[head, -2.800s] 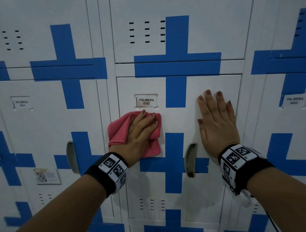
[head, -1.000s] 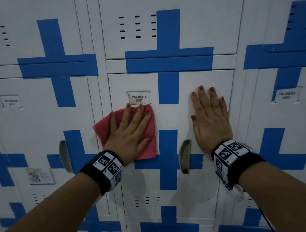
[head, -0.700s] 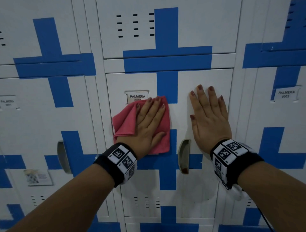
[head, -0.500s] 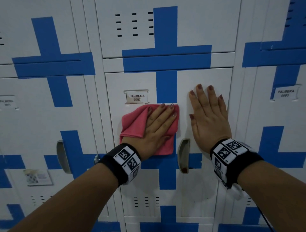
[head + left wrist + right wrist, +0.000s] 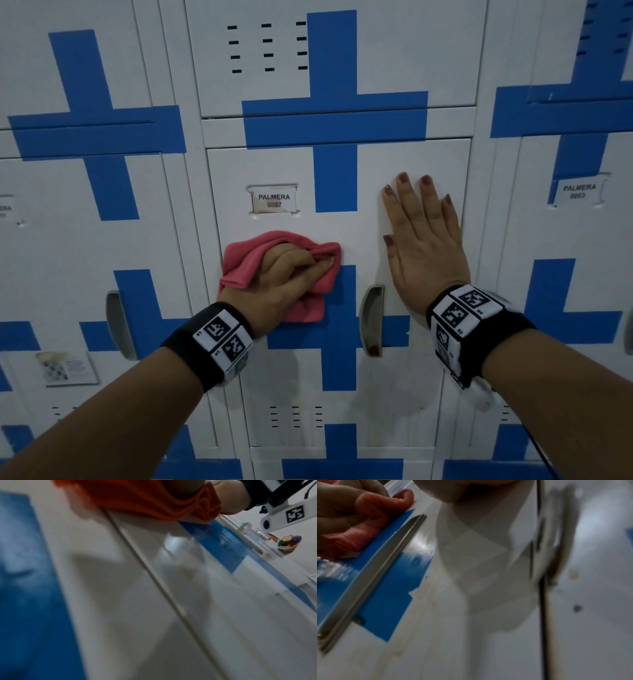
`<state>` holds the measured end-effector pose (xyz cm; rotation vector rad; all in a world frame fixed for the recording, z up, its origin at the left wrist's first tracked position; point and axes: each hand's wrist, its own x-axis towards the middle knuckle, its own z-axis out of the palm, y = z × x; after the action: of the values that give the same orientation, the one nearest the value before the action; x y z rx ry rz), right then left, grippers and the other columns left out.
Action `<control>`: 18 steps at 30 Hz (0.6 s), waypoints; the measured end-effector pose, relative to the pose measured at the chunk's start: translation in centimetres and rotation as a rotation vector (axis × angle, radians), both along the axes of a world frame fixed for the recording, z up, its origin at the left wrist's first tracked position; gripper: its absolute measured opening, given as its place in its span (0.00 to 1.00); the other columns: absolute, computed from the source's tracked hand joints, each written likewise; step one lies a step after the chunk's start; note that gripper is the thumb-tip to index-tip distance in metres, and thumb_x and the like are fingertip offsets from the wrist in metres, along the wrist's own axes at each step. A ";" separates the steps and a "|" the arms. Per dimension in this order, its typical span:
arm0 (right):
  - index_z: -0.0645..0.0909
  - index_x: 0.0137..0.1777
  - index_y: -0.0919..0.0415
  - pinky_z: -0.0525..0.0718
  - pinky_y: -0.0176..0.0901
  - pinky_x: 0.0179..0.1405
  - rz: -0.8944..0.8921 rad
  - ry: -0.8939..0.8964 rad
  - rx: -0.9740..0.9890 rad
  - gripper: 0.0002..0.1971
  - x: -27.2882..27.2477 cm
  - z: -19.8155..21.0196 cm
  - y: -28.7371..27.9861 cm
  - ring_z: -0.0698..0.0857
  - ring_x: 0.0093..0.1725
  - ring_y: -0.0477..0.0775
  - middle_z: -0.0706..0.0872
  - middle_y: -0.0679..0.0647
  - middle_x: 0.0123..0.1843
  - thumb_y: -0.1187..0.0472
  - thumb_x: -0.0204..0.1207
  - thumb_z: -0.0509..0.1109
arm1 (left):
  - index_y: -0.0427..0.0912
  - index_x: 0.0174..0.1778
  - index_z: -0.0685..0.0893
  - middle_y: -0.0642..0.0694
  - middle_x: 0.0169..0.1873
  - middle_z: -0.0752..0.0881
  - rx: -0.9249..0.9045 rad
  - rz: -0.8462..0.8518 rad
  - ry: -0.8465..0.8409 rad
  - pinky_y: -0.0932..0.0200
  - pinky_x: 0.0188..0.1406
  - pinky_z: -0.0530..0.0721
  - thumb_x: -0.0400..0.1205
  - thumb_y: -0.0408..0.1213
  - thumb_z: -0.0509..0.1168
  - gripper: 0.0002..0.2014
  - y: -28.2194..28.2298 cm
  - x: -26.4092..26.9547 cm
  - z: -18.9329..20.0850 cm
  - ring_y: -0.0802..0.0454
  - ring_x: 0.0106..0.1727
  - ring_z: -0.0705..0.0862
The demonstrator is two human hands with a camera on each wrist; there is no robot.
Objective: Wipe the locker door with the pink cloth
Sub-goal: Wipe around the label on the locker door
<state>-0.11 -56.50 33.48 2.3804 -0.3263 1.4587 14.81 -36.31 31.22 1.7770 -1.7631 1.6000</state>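
Observation:
The white locker door [image 5: 370, 233] with blue cross stripes and a "PALMERA 0007" label [image 5: 274, 200] fills the middle of the head view. My left hand [image 5: 291, 270] has its fingers curled into the bunched pink cloth [image 5: 246, 263] and holds it against the door below the label. In the left wrist view the cloth [image 5: 154, 503] shows orange-red at the top edge. My right hand [image 5: 421, 240] lies flat on the door's right side, fingers straight and pointing up. In the right wrist view the cloth [image 5: 351, 539] and left hand [image 5: 339, 503] appear at the top left.
A grey recessed handle [image 5: 371, 320] sits between my two wrists; it is also in the right wrist view [image 5: 373, 574]. Neighbouring lockers with handles [image 5: 116, 325] and labels [image 5: 579, 191] stand left and right. A small sticker [image 5: 66, 368] is on the left locker.
My left hand slid the cloth right across the door, then came down and left and curled its fingers, bunching the cloth. The right hand has stayed flat in place.

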 end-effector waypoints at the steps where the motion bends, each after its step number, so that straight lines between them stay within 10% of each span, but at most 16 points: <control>1: 0.46 0.83 0.57 0.39 0.54 0.81 0.000 -0.002 0.000 0.30 0.0 0.0 0.0 0.41 0.83 0.55 0.45 0.52 0.84 0.56 0.81 0.48 | 0.45 0.70 0.77 0.48 0.59 0.73 -0.026 -0.011 0.007 0.56 0.69 0.68 0.80 0.36 0.63 0.20 0.1 0.3 -0.2 0.48 0.62 0.73; 18: 0.46 0.83 0.56 0.40 0.54 0.81 0.010 -0.019 0.005 0.30 0.1 0.0 0.0 0.41 0.83 0.55 0.45 0.52 0.84 0.56 0.82 0.49 | 0.40 0.78 0.63 0.46 0.77 0.64 0.062 -0.152 0.106 0.51 0.81 0.48 0.83 0.29 0.57 0.25 -2.7 -1.5 1.1 0.47 0.81 0.54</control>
<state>0.01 -56.49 33.48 2.3763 -0.3230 1.4878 13.30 -38.99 32.29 1.6753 -1.8675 1.3818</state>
